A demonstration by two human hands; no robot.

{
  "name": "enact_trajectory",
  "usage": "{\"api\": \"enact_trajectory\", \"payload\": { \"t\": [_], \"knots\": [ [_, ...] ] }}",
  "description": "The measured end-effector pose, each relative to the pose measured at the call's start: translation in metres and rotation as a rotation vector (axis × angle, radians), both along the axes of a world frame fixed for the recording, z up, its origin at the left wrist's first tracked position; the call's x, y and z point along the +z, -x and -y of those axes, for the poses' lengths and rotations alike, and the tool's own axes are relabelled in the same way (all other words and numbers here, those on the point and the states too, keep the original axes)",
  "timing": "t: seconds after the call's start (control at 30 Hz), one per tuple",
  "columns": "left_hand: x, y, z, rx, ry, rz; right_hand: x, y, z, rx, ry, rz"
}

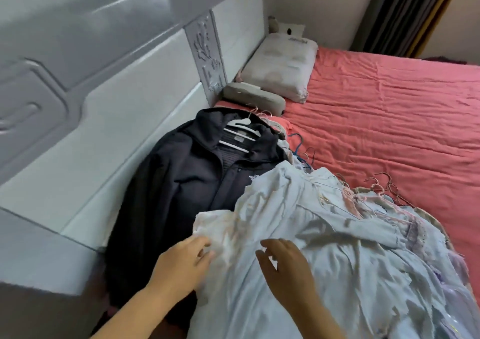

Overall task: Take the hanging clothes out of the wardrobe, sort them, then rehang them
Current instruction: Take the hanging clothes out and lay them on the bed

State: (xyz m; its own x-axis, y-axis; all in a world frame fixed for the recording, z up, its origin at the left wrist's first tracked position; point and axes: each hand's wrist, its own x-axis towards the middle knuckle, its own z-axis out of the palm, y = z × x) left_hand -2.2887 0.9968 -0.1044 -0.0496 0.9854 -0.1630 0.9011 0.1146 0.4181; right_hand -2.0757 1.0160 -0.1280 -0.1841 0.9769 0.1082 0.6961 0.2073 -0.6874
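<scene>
A dark hooded jacket (181, 182) on a white hanger (240, 131) lies flat on the bed beside the headboard. To its right sits a heap of pale blue and white garments (324, 234) with several wire hanger hooks (384, 185) sticking out at the far edge. My left hand (181, 263) rests on the near left corner of the top pale garment, fingers spread. My right hand (283, 263) lies flat on the same garment, fingers apart, gripping nothing.
The bed has a coral sheet (389, 120) with open space to the right. A grey padded headboard (104, 79) runs along the left. Two pillows (280, 71) lie at the head corner. Dark curtains (405, 8) hang at the back right.
</scene>
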Motion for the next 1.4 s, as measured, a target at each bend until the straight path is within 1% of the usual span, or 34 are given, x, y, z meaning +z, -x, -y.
{"api": "enact_trajectory", "payload": {
  "t": [0.1, 0.17, 0.23, 0.3, 0.4, 0.47, 0.63, 0.83, 0.93, 1.03, 1.1, 1.23, 1.33, 1.4],
  "knots": [
    [0.021, 0.055, 0.072, 0.152, 0.016, -0.014, 0.016, 0.064, 0.037, 0.186, -0.041, 0.028],
    [0.031, 0.086, 0.12, 0.245, 0.006, -0.014, 0.022, 0.102, 0.065, 0.269, -0.068, 0.01],
    [0.04, 0.118, 0.177, 0.365, -0.011, -0.015, 0.027, 0.144, 0.097, 0.382, -0.106, 0.005],
    [0.048, 0.148, 0.236, 0.493, -0.022, -0.016, 0.036, 0.185, 0.132, 0.494, -0.102, 0.015],
    [0.059, 0.183, 0.316, 0.659, -0.015, -0.02, 0.05, 0.236, 0.18, 0.62, -0.13, 0.004],
    [0.068, 0.202, 0.369, 0.78, -0.024, -0.036, 0.061, 0.27, 0.214, 0.738, -0.109, -0.018],
    [0.08, 0.231, 0.473, 1.065, -0.069, -0.055, 0.083, 0.347, 0.283, 1.01, -0.136, -0.059],
    [0.095, 0.235, 0.559, 1.372, -0.149, -0.038, 0.109, 0.417, 0.356, 1.334, -0.148, -0.208],
    [0.107, 0.229, 0.59, 1.552, -0.227, -0.092, 0.131, 0.447, 0.391, 1.525, -0.129, -0.288],
    [0.13, 0.221, 0.611, 1.694, -0.27, -0.165, 0.155, 0.474, 0.42, 1.659, -0.185, -0.372],
    [0.141, 0.215, 0.625, 1.777, -0.293, -0.164, 0.171, 0.489, 0.439, 1.727, -0.232, -0.429],
    [0.157, 0.198, 0.652, 1.909, -0.301, -0.12, 0.198, 0.515, 0.47, 1.825, -0.247, -0.507],
    [0.17, 0.192, 0.679, 1.972, -0.323, -0.205, 0.222, 0.534, 0.499, 1.899, -0.252, -0.561],
    [0.186, 0.195, 0.7, 2.034, -0.413, -0.259, 0.246, 0.544, 0.52, 1.959, -0.242, -0.638]
  ]
}}
